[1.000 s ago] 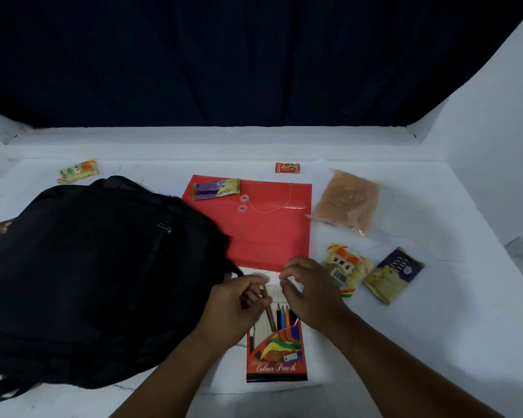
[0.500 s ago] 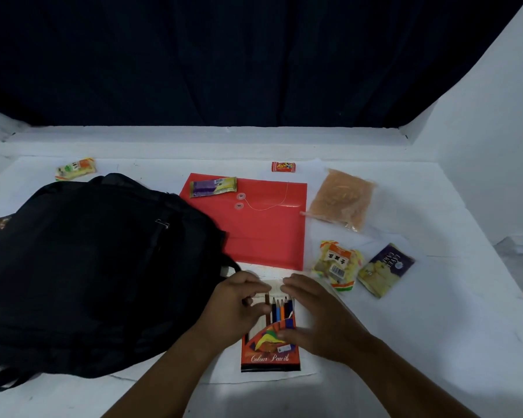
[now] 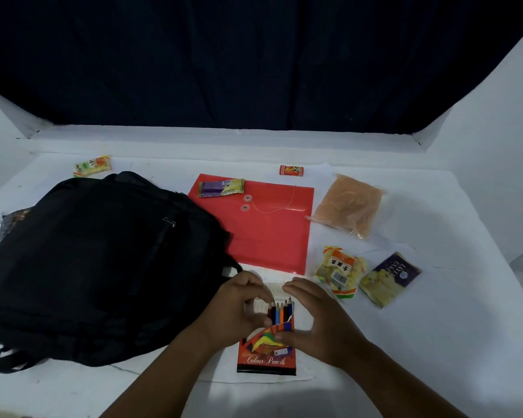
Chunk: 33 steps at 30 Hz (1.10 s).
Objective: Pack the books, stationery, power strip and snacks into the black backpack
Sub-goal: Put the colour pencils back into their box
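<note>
Black backpack point(image 3: 97, 267) lies flat, left of pencil box point(image 3: 267, 348). Left hand point(image 3: 239, 309) curled at box's left edge, pinching pencil ends. Right hand point(image 3: 317, 324) grips box's right side. Red folder point(image 3: 269, 233) behind box; snack packets point(image 3: 338, 271) to right.

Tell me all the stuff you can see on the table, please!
black backpack: 1, black, left, lying flat
red folder: 1, red, centre, partly under the backpack
purple-yellow snack: 1, on the folder's far left corner
orange-yellow snack: 1, far left, behind the backpack
small red packet: 1, far centre
clear bag: 1, orange contents, right of the folder
yellow snack: 1, right, near the hands
layer cake pack: 1, purple-yellow, right
colour pencil box: 1, red-orange, near centre, pencils showing
left hand: holds the box
right hand: holds the box
</note>
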{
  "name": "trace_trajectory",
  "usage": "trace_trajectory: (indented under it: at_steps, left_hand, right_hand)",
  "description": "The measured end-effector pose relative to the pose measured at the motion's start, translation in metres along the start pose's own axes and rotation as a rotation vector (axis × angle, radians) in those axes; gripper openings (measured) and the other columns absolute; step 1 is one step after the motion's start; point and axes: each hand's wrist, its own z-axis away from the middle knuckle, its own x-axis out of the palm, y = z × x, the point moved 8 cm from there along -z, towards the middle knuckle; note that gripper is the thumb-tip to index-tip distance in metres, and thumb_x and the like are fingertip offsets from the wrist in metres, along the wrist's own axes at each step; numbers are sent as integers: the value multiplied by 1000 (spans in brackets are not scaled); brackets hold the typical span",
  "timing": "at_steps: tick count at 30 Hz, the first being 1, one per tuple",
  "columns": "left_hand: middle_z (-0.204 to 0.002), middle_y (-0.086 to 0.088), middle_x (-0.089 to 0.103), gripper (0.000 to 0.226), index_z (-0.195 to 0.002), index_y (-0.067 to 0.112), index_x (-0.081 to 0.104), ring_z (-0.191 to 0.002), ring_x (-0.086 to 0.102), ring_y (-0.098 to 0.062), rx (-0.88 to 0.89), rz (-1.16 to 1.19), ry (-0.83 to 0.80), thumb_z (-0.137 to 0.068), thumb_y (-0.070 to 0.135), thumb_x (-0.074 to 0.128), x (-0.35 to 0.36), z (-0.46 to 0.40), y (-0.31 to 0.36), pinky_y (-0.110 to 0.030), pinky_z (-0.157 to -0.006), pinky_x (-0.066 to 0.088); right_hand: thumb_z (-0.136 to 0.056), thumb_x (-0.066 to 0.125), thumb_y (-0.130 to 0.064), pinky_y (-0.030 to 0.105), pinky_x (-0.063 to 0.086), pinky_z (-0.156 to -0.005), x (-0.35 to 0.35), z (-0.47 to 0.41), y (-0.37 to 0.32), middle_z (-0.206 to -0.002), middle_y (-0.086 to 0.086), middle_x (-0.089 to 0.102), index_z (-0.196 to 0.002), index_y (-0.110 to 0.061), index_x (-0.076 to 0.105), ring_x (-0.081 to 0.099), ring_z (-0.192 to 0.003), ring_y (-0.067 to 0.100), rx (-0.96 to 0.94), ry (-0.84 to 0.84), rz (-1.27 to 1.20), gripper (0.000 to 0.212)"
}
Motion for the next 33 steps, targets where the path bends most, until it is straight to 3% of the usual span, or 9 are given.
trace_trajectory:
  at_steps: [6, 10, 15, 19, 22, 24, 27, 30, 33]
  left_hand:
    - [-105, 9, 63, 25, -109, 20, 74, -98, 61, -11, -54, 88, 42, -85, 14, 78, -7, 1, 7, -18, -82, 51]
    - [-94, 11, 69, 24, -101, 24, 72, -90, 67, -10, -113, 283, 369, -92, 2, 66, -36, 15, 16, -19, -78, 53]
    - [-106, 9, 67, 27, -105, 15, 72, -103, 65, -14, -8, -93, 621, -86, -4, 70, -79, 55, 26, -27, -91, 52]
    - [-109, 3, 64, 24, -106, 14, 73, -111, 59, -15, -51, -265, 701, -84, 7, 74, -116, 84, 15, -28, -98, 48]
    - [-115, 7, 61, 26, -108, 21, 73, -119, 52, -15, -153, -384, 664, -85, 34, 73, -145, 98, -11, -31, -105, 43]
    - [-126, 5, 58, 42, -109, 25, 74, -132, 44, -20, -252, -452, 567, -82, 56, 64, -158, 105, -35, -39, -112, 37]
    - [-142, -1, 51, 56, -113, 29, 73, -148, 28, -25, -273, -497, 391, -79, 70, 59, -161, 113, -53, -44, -118, 26]
    - [-144, 4, 52, 62, -116, 32, 72, -149, 27, -20, -254, -480, 277, -80, 77, 49, -169, 113, -54, -42, -120, 24]
    - [-137, 6, 59, 71, -120, 31, 69, -138, 43, -15, -231, -458, 213, -82, 82, 39, -188, 106, -52, -42, -114, 34]
  right_hand:
    - [-73, 72, -66, 12, 37, -103, -1, -2, -1, -149, -26, 34, -142, -38, 43, 30, -132, -10, 23, -29, -89, 80]
    - [-84, 73, -47, 18, 45, -100, -10, -11, -10, -135, -22, 46, -135, -32, 52, 44, -125, -1, 31, 19, -78, 57]
    - [-91, 67, -34, -2, 33, -81, -18, -27, -38, -122, -17, 57, -125, -29, 61, 52, -111, -1, -10, 117, -33, 35]
    - [-89, 70, -30, 8, 40, -87, 0, -44, -71, -121, -14, 60, -120, -28, 63, 55, -112, 3, -62, 91, -106, 33]
    - [-89, 68, -40, 19, 45, -92, 18, -58, -94, -124, -13, 60, -127, -29, 58, 52, -118, 5, -33, 54, -145, 41]
    - [-87, 64, -54, 30, 49, -93, 31, -68, -104, -124, -8, 59, -133, -29, 49, 53, -118, 11, 36, 29, -127, 55]
    - [-78, 67, -64, 36, 50, -89, 45, -84, -120, -118, -5, 56, -134, -31, 39, 55, -110, 16, 185, 44, -182, 71]
    - [-74, 78, -46, 39, 51, -86, 47, -100, -139, -112, -8, 55, -121, -33, 37, 58, -99, 16, 325, 148, -380, 64]
    - [-77, 73, -21, 38, 52, -76, 39, -119, -160, -107, -2, 53, -114, -28, 38, 57, -89, 15, 407, 264, -573, 51]
